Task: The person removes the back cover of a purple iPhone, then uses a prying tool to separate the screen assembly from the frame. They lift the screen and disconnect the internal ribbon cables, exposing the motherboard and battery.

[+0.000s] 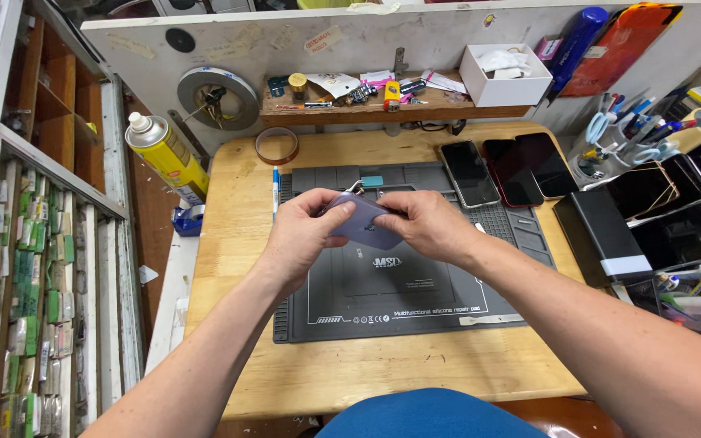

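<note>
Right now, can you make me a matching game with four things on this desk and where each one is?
Things:
1. purple phone
2. yellow spray can
3. white box
4. blue pen

Places:
A. on the wooden shelf at the back
B. held in both hands over the grey mat
C. lying along the mat's left edge
D. leaning at the table's far left corner

Pairs: 1-B, 2-D, 3-A, 4-C

Dark phone screens (513,170) lie right of fingers, beyond mat. White open box (503,75) on shelf above. Yellow spray can (168,154), labelled, far left of fingers.
</note>
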